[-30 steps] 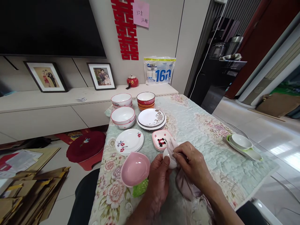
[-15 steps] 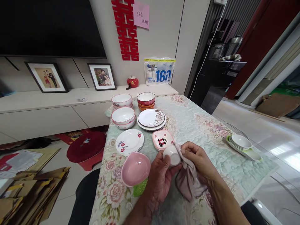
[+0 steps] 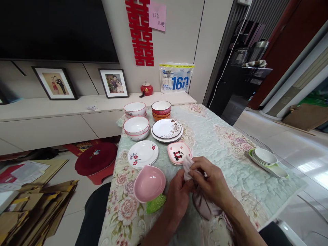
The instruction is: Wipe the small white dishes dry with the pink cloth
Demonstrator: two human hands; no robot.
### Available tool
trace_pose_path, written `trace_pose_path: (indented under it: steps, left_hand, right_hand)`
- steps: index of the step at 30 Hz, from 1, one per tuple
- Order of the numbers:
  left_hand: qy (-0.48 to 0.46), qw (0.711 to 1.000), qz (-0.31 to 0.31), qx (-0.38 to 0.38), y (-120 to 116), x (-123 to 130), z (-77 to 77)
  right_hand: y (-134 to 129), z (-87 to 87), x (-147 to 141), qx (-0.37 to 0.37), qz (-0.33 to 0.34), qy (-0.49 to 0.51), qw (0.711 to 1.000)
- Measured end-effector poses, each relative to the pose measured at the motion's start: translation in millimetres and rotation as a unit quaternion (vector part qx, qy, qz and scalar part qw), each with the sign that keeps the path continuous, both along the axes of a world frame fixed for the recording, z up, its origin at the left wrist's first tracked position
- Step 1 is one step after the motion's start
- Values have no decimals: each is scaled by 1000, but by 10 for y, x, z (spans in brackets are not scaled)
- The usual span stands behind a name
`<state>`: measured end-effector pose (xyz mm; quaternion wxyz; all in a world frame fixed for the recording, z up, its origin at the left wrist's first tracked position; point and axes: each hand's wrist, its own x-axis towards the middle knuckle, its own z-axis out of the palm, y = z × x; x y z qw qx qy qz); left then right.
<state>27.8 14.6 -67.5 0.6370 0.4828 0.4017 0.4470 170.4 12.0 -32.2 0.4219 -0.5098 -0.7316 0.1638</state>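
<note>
Low over the table, my left hand is closed around a small white bowl, which the cloth and my fingers now hide. My right hand pinches a greyish-pink cloth and presses part of it over the bowl. The rest of the cloth hangs down below my hands. Just beyond them lie square pink cat plates, stacked. Left of my left hand stands a pink peach-shaped bowl with a green leaf.
Flowered plates and brown-rimmed plates stand in stacks. Behind are white bowls and red and orange bowls. Small white bowls sit on a green-edged dish near the table's right edge.
The cloth has moved over the small white bowl and covers it. My right hand has shifted left, closer to my left hand. The view has turned slightly left.
</note>
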Motion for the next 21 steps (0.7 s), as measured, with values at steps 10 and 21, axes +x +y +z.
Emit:
trace_pose_path:
  steps: [10, 21]
  left_hand:
    - [23, 1000, -6, 10, -21, -22, 27]
    - [-185, 978, 36, -86, -23, 42, 93]
  right_hand:
    - [70, -75, 122, -121, -46, 117, 985]
    - [125, -64, 169, -310, 17, 494, 812]
